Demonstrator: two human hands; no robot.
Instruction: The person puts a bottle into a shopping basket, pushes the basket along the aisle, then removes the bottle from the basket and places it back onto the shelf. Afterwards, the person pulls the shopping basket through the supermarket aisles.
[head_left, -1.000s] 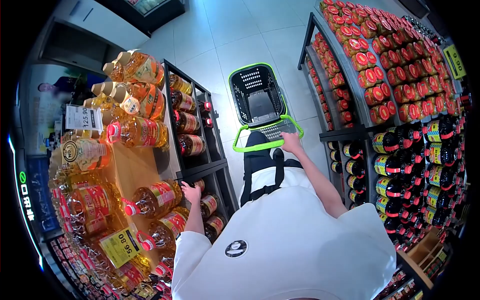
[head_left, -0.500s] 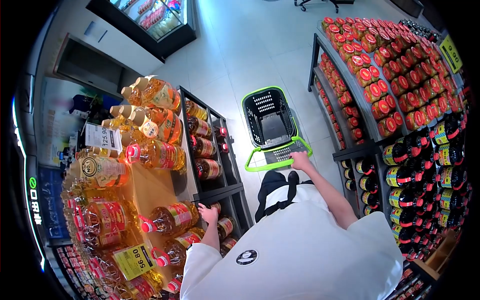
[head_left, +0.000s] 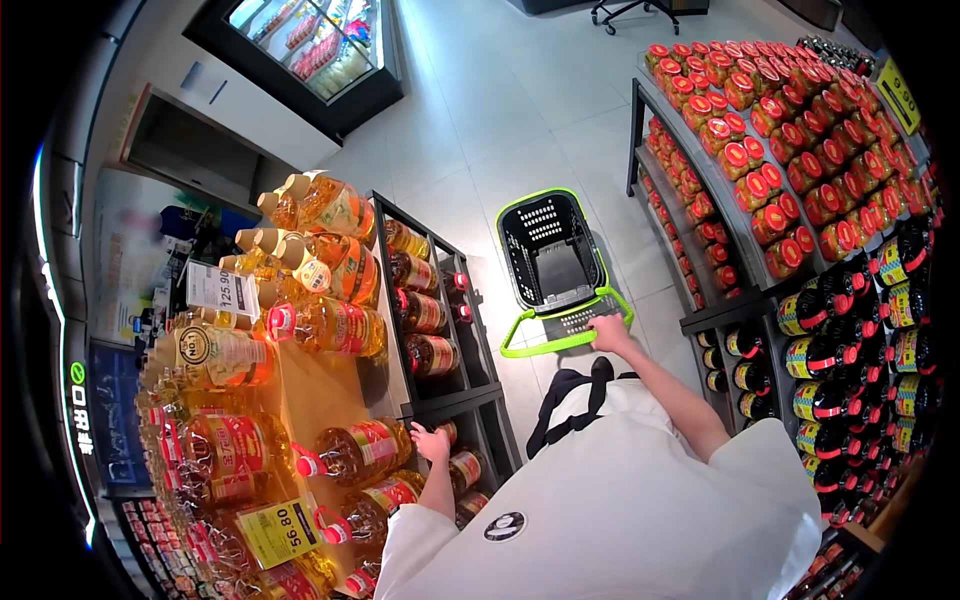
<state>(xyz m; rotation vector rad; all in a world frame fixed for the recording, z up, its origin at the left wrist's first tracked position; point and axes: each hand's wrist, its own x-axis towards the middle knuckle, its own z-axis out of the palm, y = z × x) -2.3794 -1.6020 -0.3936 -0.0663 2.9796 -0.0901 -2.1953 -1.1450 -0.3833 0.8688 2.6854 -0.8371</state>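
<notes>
My right hand (head_left: pixel 608 333) is closed around the bright green handle (head_left: pixel 550 345) of a black shopping basket (head_left: pixel 552 250), which is in front of me and has a perforated wall. Nothing is visible inside the basket. On the left, my left hand (head_left: pixel 430 442) is held out with fingers apart, beside the dark shelf edge. The closest thing to it is a large oil bottle (head_left: pixel 362 448) with a red cap and a red label, lying on the display. Whether the fingertips touch the bottle or the shelf, I cannot tell.
Stacked oil bottles (head_left: pixel 335 262) and price cards (head_left: pixel 278 530) fill the left display. To the right stand red-lidded jars (head_left: pixel 770 185) and dark bottles (head_left: pixel 815 355) on shelving. A glass-fronted cooler (head_left: pixel 320 45) and a wheeled chair base (head_left: pixel 635 15) are farther off. Tiled floor (head_left: pixel 480 120) runs between.
My view has shifted slightly, so the shelves and basket appear a little lower and farther right. My right hand keeps its hold on the handle; my left hand stays near the shelf edge.
</notes>
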